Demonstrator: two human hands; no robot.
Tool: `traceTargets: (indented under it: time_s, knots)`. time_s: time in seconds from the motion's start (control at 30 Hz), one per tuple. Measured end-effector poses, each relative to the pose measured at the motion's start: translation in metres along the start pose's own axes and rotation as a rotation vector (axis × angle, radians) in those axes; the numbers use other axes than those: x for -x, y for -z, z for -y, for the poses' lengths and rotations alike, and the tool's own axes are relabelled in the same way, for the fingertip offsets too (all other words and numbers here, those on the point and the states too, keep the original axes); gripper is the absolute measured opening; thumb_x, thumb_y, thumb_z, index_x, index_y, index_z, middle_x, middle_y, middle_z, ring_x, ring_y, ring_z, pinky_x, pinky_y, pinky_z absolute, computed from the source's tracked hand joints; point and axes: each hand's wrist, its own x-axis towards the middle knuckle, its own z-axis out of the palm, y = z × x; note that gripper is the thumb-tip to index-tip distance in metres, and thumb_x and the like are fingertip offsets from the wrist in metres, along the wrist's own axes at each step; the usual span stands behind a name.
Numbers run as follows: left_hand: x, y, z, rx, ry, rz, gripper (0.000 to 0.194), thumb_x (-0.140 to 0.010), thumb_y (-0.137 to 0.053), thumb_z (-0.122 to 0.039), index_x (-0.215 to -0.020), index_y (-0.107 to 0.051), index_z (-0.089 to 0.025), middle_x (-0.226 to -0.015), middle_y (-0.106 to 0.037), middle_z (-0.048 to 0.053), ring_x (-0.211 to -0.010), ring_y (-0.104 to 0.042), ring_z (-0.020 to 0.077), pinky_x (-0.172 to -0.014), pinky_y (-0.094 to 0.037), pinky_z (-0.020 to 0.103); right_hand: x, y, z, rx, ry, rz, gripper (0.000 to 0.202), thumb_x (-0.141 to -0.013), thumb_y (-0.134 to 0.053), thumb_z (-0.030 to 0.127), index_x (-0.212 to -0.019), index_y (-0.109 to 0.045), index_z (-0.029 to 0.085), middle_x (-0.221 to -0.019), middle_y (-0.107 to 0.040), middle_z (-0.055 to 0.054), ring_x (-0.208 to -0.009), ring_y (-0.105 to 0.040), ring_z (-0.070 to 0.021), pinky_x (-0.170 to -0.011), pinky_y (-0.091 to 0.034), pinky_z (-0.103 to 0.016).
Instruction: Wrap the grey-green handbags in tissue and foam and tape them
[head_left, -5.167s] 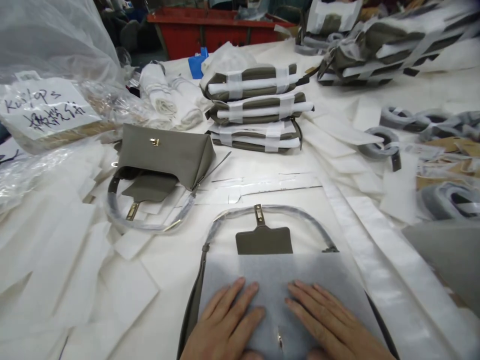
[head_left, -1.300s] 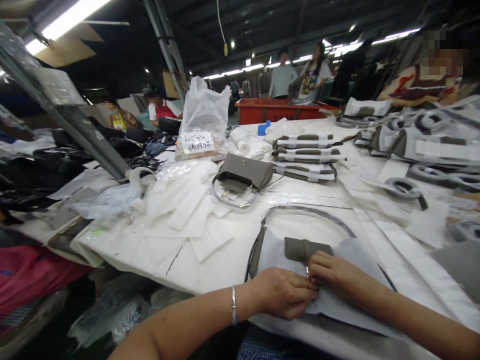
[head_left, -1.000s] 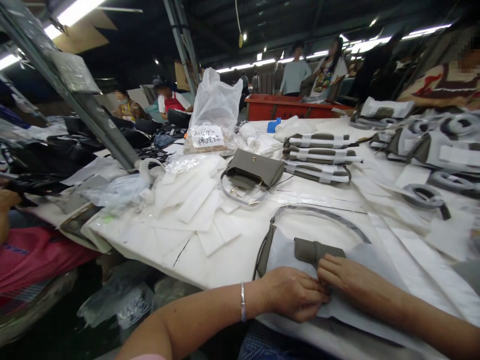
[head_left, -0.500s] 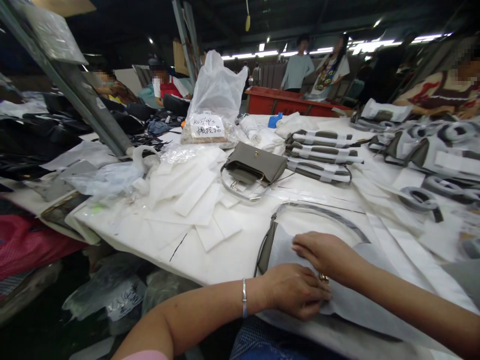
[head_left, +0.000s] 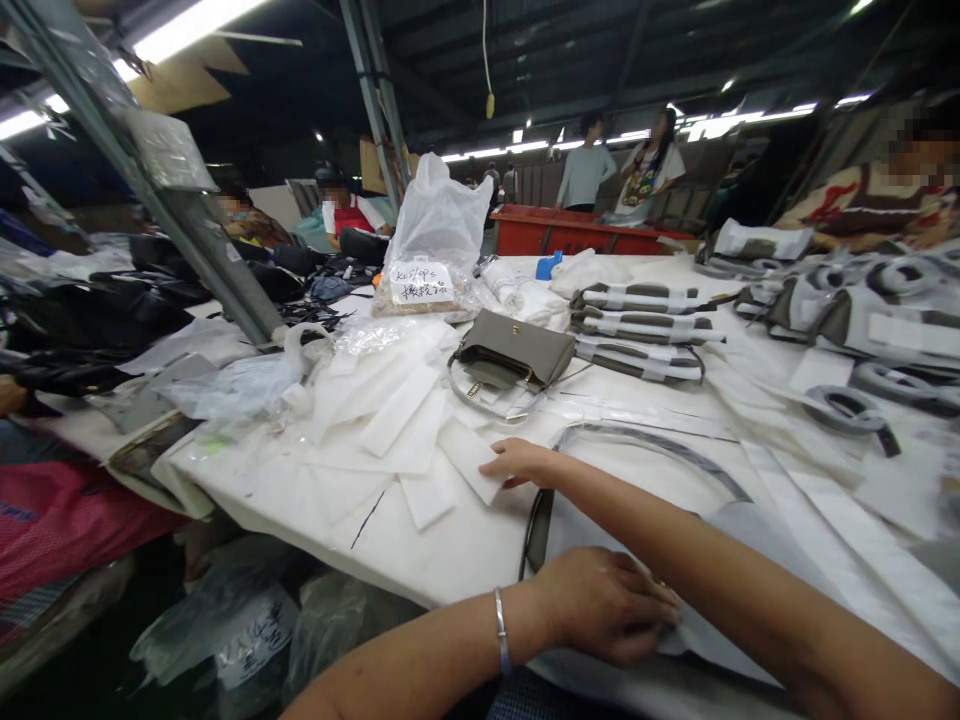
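A grey handbag (head_left: 537, 530) lies in front of me, mostly under a pale grey sheet (head_left: 581, 525); its wrapped strap (head_left: 675, 445) arches behind. My left hand (head_left: 607, 605), with a bracelet at the wrist, is closed at the bag's front, fingers curled around its clasp area, which is mostly hidden. My right arm crosses over the bag. At its end, my right hand (head_left: 521, 463) pinches the edge of a small white sheet (head_left: 469, 455) on the table, thumb below and fingers above. More loose white sheets (head_left: 405, 420) lie to its left.
Beyond stands an open grey handbag (head_left: 514, 345). Several wrapped bags (head_left: 641, 325) are stacked behind right, with more wrapped bags (head_left: 885, 300) farther right. A clear plastic sack (head_left: 435, 230) stands at the back; a metal post (head_left: 202, 250) slants at left. People are across the table.
My right hand has left the covered bag and reached forward and left to a loose white sheet. My left hand stays at the bag's front. The view has tilted up slightly.
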Motion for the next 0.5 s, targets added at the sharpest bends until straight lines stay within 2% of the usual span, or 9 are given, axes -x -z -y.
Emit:
traceTargets:
  time_s: [0.07,0.17,0.23,0.3,0.33,0.4,0.5]
  knots:
    - [-0.001,0.000,0.001,0.051,-0.023,-0.017,0.033,-0.089,-0.051,-0.025,-0.114,-0.070,-0.015,-0.120,-0.072,0.001,-0.104,-0.067,0.0160,-0.095,-0.053,0.025,0.027,0.028,-0.008,-0.062,0.000,0.023,0.029,-0.087,-0.061,0.028,-0.113,-0.069,0.018,-0.100,-0.072,-0.009,-0.088,-0.067,-0.0226,-0.073,-0.055,-0.033]
    - [-0.003,0.006,-0.001,0.129,0.000,-0.043,0.030,-0.088,-0.052,-0.021,-0.111,-0.071,-0.014,-0.120,-0.072,0.002,-0.104,-0.068,0.0167,-0.096,-0.053,0.027,0.086,0.079,-0.026,-0.110,-0.001,-0.043,0.058,-0.084,-0.066,0.031,-0.139,-0.053,0.020,-0.107,-0.070,-0.009,-0.087,-0.065,-0.0218,-0.076,-0.054,-0.035]
    - [-0.004,0.010,-0.003,0.175,0.024,-0.064,0.030,-0.089,-0.052,-0.019,-0.111,-0.071,-0.014,-0.119,-0.072,0.002,-0.105,-0.068,0.0168,-0.096,-0.052,0.027,0.133,0.111,-0.045,-0.103,0.049,-0.053,0.064,-0.085,-0.065,0.038,-0.145,-0.048,0.022,-0.117,-0.068,-0.007,-0.095,-0.064,-0.0232,-0.085,-0.051,-0.038]
    - [-0.004,0.013,-0.005,0.213,0.042,-0.076,0.030,-0.089,-0.052,-0.017,-0.113,-0.070,-0.014,-0.119,-0.072,0.003,-0.106,-0.068,0.0167,-0.097,-0.052,0.027,0.179,0.131,-0.070,-0.038,0.076,-0.015,0.055,-0.089,-0.061,0.043,-0.141,-0.054,0.024,-0.129,-0.065,-0.005,-0.111,-0.060,-0.0264,-0.097,-0.046,-0.040]
    - [-0.003,0.014,-0.006,0.226,0.048,-0.078,0.030,-0.090,-0.052,-0.017,-0.114,-0.069,-0.014,-0.119,-0.072,0.004,-0.107,-0.068,0.0162,-0.097,-0.052,0.026,0.200,0.136,-0.084,0.025,0.065,0.000,0.051,-0.091,-0.059,0.042,-0.139,-0.057,0.024,-0.133,-0.063,-0.005,-0.117,-0.058,-0.0278,-0.102,-0.044,-0.041]
    - [-0.002,0.015,-0.007,0.246,0.064,-0.075,0.032,-0.090,-0.051,-0.016,-0.118,-0.068,-0.014,-0.120,-0.072,0.005,-0.110,-0.067,0.0145,-0.098,-0.051,0.024,0.231,0.131,-0.111,0.220,0.016,-0.040,0.045,-0.092,-0.056,0.036,-0.136,-0.060,0.025,-0.135,-0.062,-0.007,-0.122,-0.057,-0.0295,-0.105,-0.042,-0.044]
    - [-0.002,0.016,-0.009,0.252,0.081,-0.058,0.032,-0.091,-0.051,-0.016,-0.119,-0.067,-0.016,-0.119,-0.072,0.004,-0.113,-0.066,0.0131,-0.100,-0.050,0.023,0.249,0.102,-0.138,0.574,0.032,-0.240,0.046,-0.093,-0.049,0.021,-0.139,-0.057,0.026,-0.141,-0.057,-0.011,-0.130,-0.051,-0.0313,-0.110,-0.035,-0.054]
